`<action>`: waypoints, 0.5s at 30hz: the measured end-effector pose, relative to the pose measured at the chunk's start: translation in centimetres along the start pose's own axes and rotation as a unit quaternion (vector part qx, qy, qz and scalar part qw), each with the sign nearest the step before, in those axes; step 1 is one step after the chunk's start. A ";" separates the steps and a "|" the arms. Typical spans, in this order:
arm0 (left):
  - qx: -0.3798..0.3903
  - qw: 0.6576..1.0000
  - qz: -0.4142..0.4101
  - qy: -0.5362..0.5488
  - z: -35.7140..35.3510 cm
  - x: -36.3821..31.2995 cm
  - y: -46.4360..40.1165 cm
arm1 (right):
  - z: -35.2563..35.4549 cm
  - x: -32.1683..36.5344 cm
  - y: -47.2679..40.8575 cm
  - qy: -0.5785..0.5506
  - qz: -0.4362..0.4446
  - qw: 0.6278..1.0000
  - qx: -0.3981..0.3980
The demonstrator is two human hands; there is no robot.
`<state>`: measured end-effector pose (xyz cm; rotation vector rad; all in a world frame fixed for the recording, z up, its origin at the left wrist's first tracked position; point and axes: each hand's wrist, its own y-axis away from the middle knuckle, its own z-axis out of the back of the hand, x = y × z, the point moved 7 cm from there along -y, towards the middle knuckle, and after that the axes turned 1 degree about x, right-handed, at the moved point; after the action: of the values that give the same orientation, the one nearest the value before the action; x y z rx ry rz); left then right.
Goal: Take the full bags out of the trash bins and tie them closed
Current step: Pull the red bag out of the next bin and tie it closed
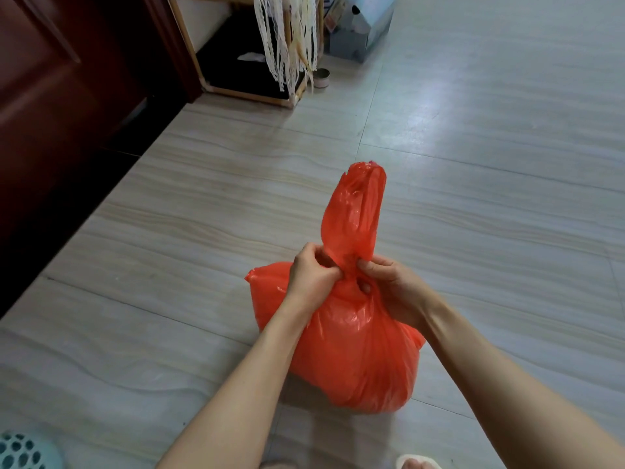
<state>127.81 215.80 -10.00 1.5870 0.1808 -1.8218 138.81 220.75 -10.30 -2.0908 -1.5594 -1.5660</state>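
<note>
— What are the fingers doing?

— The left hand [313,270] has its fingers curled, pinching the gathered neck of the red bag [351,353] from the left. The right hand [389,286] grips the same neck from the right, fingers wrapped in, one fingertip showing through a small loop in the plastic.

— So both hands are closed on it?

— Yes, both hold the twisted plastic, nearly touching each other across it.

— And above the grip?

— The loose top of the bag [355,211] stands upright, a tall flap of red plastic.

— Where does the bag sit?

— On the tiled floor [473,164], bulging and full, just in front of the person, between the two forearms.

— Anything else around?

— A pale blue perforated bin [20,451] at the lower left corner, a dark wooden door [61,96] on the left, a wooden frame with lace strips [291,38] hanging at the top, a cardboard box [358,28] beside it, and a slipper toe [417,462] at the bottom edge.
</note>
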 end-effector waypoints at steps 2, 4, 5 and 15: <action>0.001 1.000 0.001 0.025 0.0 -0.1 0.2 | 0.7 -0.1 -0.6 -0.032 0.028 0.997 -0.059; 0.017 0.999 -0.013 0.046 -0.1 -0.1 0.6 | 1.2 -0.4 -1.2 -0.043 0.052 0.991 -0.117; 0.031 0.998 -0.021 0.054 -0.1 -0.1 0.9 | 1.3 -0.5 -1.4 -0.030 0.058 0.987 -0.147; 0.007 0.953 -0.259 -0.154 0.1 -2.7 3.1 | -0.3 2.7 0.7 0.423 0.224 0.832 -0.280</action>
<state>129.47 214.54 -6.52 1.3166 0.4754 -2.4509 139.02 221.96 -7.78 -1.3612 -0.3025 -2.4020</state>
